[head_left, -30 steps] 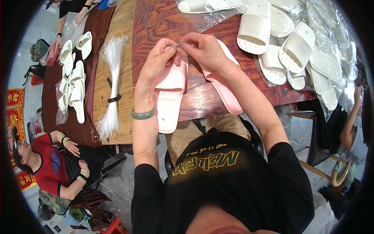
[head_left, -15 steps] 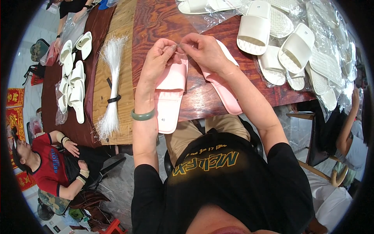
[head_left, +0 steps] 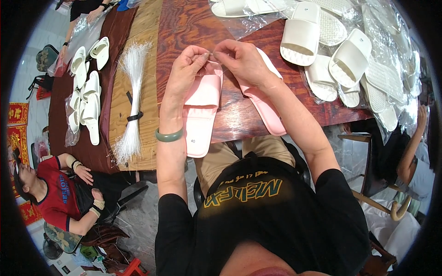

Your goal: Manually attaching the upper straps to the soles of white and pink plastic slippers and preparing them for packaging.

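Observation:
Above the open toe of a pink slide slipper (head_left: 202, 95), my left hand (head_left: 189, 69) and my right hand (head_left: 244, 62) meet with fingertips pinched. Between them shows a short bit of thin white strand; most of it is hidden by the fingers. A green bangle (head_left: 169, 135) circles my left wrist. The second pink slipper (head_left: 266, 110) lies to the right, partly under my right hand and forearm. To the left of my left arm lies a bundle of thin white strands (head_left: 136, 87), gathered with a black tie (head_left: 134, 117).
White slippers (head_left: 300, 39) and clear plastic bags (head_left: 386, 37) pile at the right of the reddish wooden table (head_left: 184, 23). More white slippers (head_left: 92, 103) lie on a brown cloth (head_left: 64, 129) at left. A seated person (head_left: 55, 188) is beyond it; others are at the edges.
My hands stay over the left slipper's toe with scarcely any movement; the white strand shows slightly more clearly below the fingertips. At the far upper left, another person's hand has shifted upward.

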Motion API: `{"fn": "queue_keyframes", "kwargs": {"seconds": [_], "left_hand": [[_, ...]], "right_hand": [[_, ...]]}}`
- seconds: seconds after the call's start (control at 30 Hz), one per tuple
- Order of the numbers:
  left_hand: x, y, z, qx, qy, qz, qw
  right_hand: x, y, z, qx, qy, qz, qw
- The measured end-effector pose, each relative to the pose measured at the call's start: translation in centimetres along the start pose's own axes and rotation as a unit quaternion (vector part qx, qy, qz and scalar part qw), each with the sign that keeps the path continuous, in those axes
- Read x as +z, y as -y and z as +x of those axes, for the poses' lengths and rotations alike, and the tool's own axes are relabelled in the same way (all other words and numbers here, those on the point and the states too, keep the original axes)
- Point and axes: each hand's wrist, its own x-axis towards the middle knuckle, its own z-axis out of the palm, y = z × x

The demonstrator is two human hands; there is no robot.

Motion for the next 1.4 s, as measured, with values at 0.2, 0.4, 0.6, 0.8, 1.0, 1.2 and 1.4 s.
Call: {"fn": "queue_keyframes", "kwargs": {"seconds": [0.2, 0.4, 0.6, 0.8, 1.0, 1.2, 1.4], "left_hand": [[0.2, -0.1, 0.1, -0.009, -0.007, 0.008, 1.0], [0.1, -0.1, 0.0, -0.004, -0.016, 0.017, 1.0], [0.5, -0.2, -0.3, -0.006, -0.014, 0.013, 1.0], [0.4, -0.1, 0.1, -0.01, -0.001, 0.016, 1.0], [-0.1, 0.1, 0.5, -0.003, 0.0, 0.0, 1.0], [-0.1, -0.1, 0.2, 0.055, -0.033, 0.042, 0.997], [-0.1, -2.3, -0.4, 0.094, -0.037, -0.073, 0.992]], "right_hand": [[0.1, -0.4, 0.1, -0.017, -0.011, 0.009, 1.0], [0.0, 0.0, 0.0, -0.003, 0.002, -0.002, 1.0], [0.1, 0.1, -0.1, -0.007, 0.004, 0.009, 1.0], [-0.3, 0.0, -0.1, -0.001, 0.008, -0.001, 1.0], [-0.2, 0.1, 0.4, -0.019, -0.008, -0.006, 1.0], [0.7, 0.7, 0.3, 0.076, -0.008, 0.103, 0.992], [0.5, -0.8, -0.1, 0.008, -0.066, 0.102, 0.992]]}}
